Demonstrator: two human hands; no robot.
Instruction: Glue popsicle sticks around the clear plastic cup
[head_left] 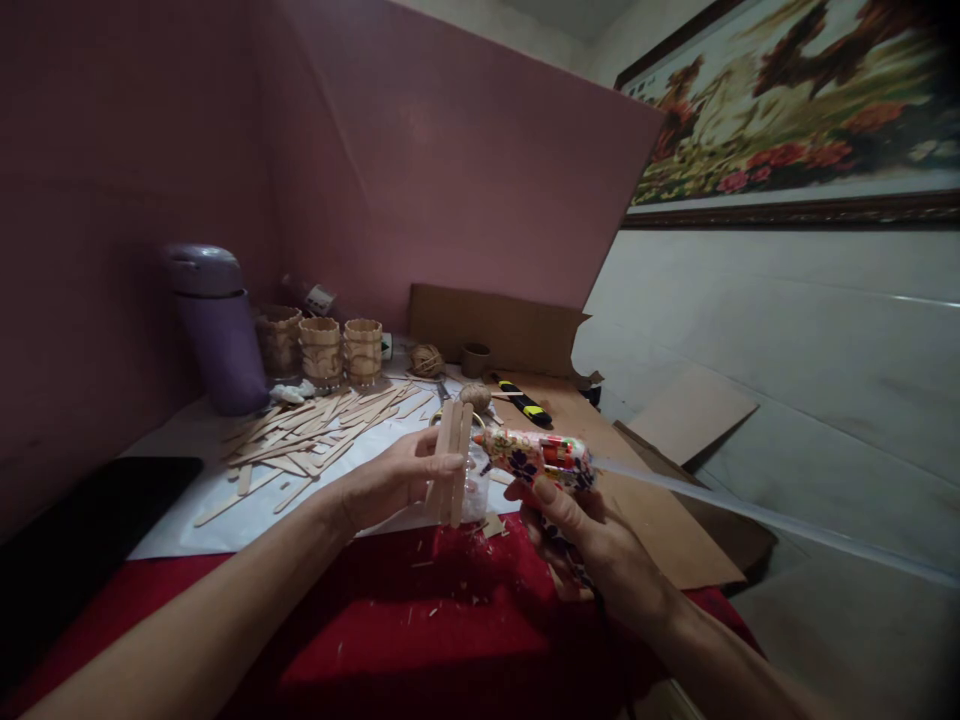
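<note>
The wooden sticks [452, 460] look pale, matt and smooth. The glue gun [536, 457] has a glossy patterned plastic shell. Red cloth [420, 610] covers the counter, beside matt brown cardboard [660, 520] and white paper [187, 520].

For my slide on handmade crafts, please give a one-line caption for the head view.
Left hand holds wooden sticks against a clear cup; right hand aims a glue gun.

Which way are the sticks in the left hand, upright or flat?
Upright: the wooden sticks stand vertical against a clear cup, pinched by the left hand.
</note>
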